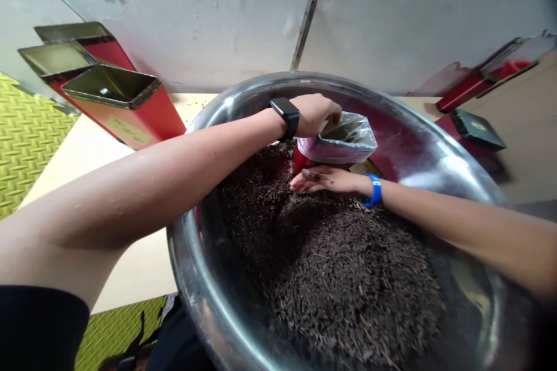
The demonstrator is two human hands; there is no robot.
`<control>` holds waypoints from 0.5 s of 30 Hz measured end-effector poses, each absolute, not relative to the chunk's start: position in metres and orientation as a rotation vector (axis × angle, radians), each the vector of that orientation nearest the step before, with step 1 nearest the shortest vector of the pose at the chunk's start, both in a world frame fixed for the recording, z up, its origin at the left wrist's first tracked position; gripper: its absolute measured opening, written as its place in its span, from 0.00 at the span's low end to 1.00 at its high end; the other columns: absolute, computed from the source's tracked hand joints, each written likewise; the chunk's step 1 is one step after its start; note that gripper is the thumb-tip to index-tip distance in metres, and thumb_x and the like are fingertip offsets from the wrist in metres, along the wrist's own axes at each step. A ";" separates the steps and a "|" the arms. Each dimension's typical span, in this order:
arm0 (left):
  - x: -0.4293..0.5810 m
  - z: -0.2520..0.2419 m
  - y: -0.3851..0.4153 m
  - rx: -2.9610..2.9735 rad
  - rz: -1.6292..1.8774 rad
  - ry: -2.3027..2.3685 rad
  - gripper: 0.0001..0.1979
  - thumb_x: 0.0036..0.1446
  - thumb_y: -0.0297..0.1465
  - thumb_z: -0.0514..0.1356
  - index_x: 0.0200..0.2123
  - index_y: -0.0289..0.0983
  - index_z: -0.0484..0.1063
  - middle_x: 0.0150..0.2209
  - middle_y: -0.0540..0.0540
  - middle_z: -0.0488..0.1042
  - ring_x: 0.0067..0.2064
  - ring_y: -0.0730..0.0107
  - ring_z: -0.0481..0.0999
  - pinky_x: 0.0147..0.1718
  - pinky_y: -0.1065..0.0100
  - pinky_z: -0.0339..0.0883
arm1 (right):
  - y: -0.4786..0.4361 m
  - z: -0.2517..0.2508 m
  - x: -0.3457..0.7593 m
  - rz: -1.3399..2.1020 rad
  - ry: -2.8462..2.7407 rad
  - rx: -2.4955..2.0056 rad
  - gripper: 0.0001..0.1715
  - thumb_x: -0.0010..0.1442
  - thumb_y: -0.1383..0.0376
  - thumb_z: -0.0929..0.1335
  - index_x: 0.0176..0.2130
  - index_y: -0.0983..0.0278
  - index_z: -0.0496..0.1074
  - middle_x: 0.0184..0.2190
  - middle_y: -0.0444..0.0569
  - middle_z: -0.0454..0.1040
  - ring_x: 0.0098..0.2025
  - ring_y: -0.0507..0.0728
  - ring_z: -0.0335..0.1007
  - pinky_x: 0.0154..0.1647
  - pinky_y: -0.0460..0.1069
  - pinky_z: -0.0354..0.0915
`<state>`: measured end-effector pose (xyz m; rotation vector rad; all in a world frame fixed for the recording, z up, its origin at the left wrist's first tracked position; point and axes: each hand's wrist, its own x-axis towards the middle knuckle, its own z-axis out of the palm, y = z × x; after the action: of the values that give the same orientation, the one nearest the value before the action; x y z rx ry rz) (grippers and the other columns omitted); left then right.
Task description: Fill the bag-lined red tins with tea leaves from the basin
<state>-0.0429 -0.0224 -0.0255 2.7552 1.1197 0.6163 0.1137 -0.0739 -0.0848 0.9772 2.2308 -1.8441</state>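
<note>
A large steel bowl holds a heap of dark dry tea leaves. Inside it, at the back, stands a red tin lined with a clear plastic bag folded over its mouth. My left hand, below a black watch, has its fingers curled over the bag's rim at the tin's left side. In front of the tin, low over the leaves, my right hand is stretched out flat, with dark bits stuck to it. A blue band circles that wrist. The tin's lower part is hidden.
Several open red tins stand on the pale table left of the bowl. To the right are more red tins and a dark-lidded one. A grey wall rises close behind.
</note>
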 end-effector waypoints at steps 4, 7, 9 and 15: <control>-0.043 -0.025 -0.023 2.733 0.602 1.154 0.15 0.52 0.26 0.52 0.41 0.39 0.73 0.36 0.47 0.74 0.39 0.67 0.71 0.39 0.68 0.60 | -0.078 -0.117 0.089 -1.847 2.141 1.064 0.31 0.62 0.51 0.54 0.41 0.72 0.70 0.41 0.59 0.73 0.38 0.52 0.69 0.44 0.49 0.62; -0.043 -0.024 -0.024 2.751 0.573 1.175 0.15 0.53 0.26 0.52 0.42 0.39 0.73 0.35 0.47 0.74 0.38 0.68 0.71 0.39 0.69 0.60 | -0.081 -0.127 0.078 -1.910 1.955 1.099 0.27 0.62 0.53 0.55 0.36 0.71 0.70 0.35 0.56 0.73 0.33 0.51 0.68 0.40 0.48 0.63; -0.042 -0.024 -0.024 2.772 0.554 1.157 0.16 0.53 0.25 0.51 0.42 0.38 0.73 0.35 0.47 0.74 0.37 0.69 0.71 0.39 0.69 0.59 | -0.082 -0.133 0.074 -1.961 1.857 1.106 0.21 0.62 0.58 0.57 0.32 0.70 0.69 0.32 0.52 0.72 0.31 0.49 0.67 0.38 0.46 0.62; -0.042 -0.027 -0.021 2.811 0.457 1.122 0.17 0.51 0.23 0.50 0.43 0.35 0.72 0.35 0.46 0.74 0.39 0.69 0.70 0.41 0.68 0.58 | -0.088 -0.149 0.053 -1.961 1.832 0.929 0.10 0.56 0.68 0.60 0.24 0.65 0.59 0.20 0.41 0.62 0.25 0.47 0.59 0.29 0.43 0.58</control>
<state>-0.0415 -0.0205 -0.0270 2.8108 1.1220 0.4574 0.0534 -0.0885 -0.1490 0.9293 1.8318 -1.9606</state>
